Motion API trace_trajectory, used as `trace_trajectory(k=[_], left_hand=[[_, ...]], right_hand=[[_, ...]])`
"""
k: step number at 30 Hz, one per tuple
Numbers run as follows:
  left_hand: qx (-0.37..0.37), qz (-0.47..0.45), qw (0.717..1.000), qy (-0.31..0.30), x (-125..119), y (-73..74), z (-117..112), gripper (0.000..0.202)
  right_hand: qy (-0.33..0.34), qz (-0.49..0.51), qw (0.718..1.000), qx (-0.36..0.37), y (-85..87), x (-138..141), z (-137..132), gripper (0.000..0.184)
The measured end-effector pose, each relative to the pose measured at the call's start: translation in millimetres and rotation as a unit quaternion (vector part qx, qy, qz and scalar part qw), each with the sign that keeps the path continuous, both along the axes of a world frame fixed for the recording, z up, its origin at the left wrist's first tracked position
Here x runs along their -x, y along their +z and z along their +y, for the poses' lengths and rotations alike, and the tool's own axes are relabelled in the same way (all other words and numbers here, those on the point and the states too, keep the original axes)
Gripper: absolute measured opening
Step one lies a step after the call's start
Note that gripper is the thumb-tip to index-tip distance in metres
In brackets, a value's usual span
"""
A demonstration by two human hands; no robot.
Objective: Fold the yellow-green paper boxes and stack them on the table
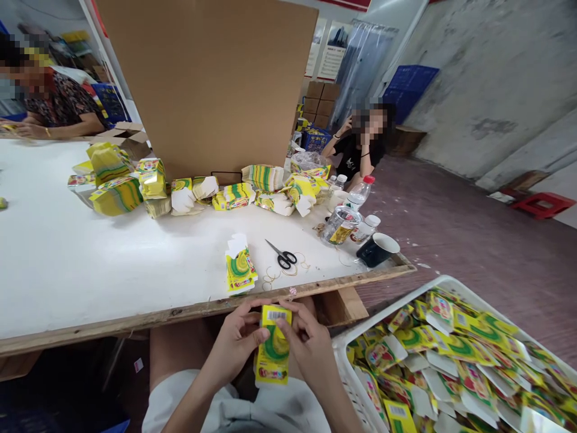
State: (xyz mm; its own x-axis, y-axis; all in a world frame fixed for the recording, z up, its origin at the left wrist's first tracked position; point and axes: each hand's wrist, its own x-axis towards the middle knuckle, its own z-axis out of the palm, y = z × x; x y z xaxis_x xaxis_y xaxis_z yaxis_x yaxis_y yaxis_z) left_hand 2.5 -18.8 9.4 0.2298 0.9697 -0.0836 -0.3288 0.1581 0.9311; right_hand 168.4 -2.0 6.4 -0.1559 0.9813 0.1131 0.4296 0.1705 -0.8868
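Observation:
Between both hands, above my lap and just in front of the table edge, is a small yellow and green carton [274, 352] with a barcode on its top end. My left hand [241, 334] grips its left side, thumb on the front. On the right side, my right hand [306, 337] holds it the same way, its thumb just below the barcode. A small stack of flat cartons [240, 267] lies on the table straight ahead. Beside that stack are black-handled scissors [283, 255] and several loose rubber bands [271, 278].
Carton bundles [234, 195] line the white table [180, 264] before a tall cardboard sheet [207, 84]. Bottles [360, 192], a jar [342, 225] and a dark mug [377, 249] stand near the right corner. A white basket [444, 281] full of cartons is at my right. Two people sit beyond.

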Motion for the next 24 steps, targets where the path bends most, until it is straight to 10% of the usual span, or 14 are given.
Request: trace_trajectory(k=[7, 10, 12, 17, 24], left_hand=[[-0.105, 0.179, 0.978, -0.012, -18, 7.9, 16, 0.056], [-0.139, 0.396, 0.902, 0.103, 0, -4.3, 39, 0.061], [-0.119, 0.470, 0.866, 0.127, 10, -17.1, 50, 0.062], [-0.141, 0.479, 0.861, 0.096, 12, -36.0, 54, 0.065], [-0.152, 0.417, 0.892, 0.089, 20, -39.7, 51, 0.064]], right_hand=[[-0.159, -0.119, 0.975, -0.096, 18.4, -85, -9, 0.042], [-0.268, -0.310, 0.897, -0.168, 29.7, -141, -18, 0.066], [-0.254, -0.314, 0.899, -0.170, 27.0, -148, -18, 0.064], [-0.116, -0.077, 0.987, -0.080, -9.6, -48, 20, 0.035], [-0.118, 0.029, 0.993, -0.004, -35.0, 65, 88, 0.022]])
